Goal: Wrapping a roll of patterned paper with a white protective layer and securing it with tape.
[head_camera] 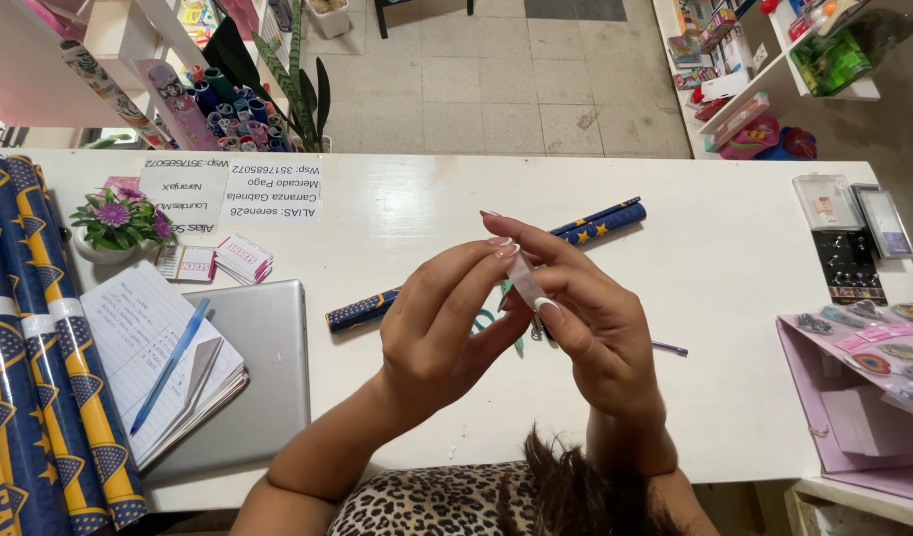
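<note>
1. A person's left hand [446,333] and right hand [590,318] meet above the white counter [734,397]; both grips pinch a small strip of clear tape [525,281], the fingertips closed on it from either side.
2. Just beyond the hands, a rolled tube of blue star-print wrapping paper [600,220] lies slantwise on the counter, partly hidden by the fingers; a thin purple stick [670,348] shows to the right of the right hand.
3. Left of the hands lie a grey laptop [263,367] and an open notebook [148,347] with a blue pen [168,365] on it.
4. Farther left lie rolls of blue-and-yellow paper [39,397]; beyond the notebook is a small pot of purple flowers [119,220].
5. Far right of the hands, a pink box [853,397] holds small trinkets.
</note>
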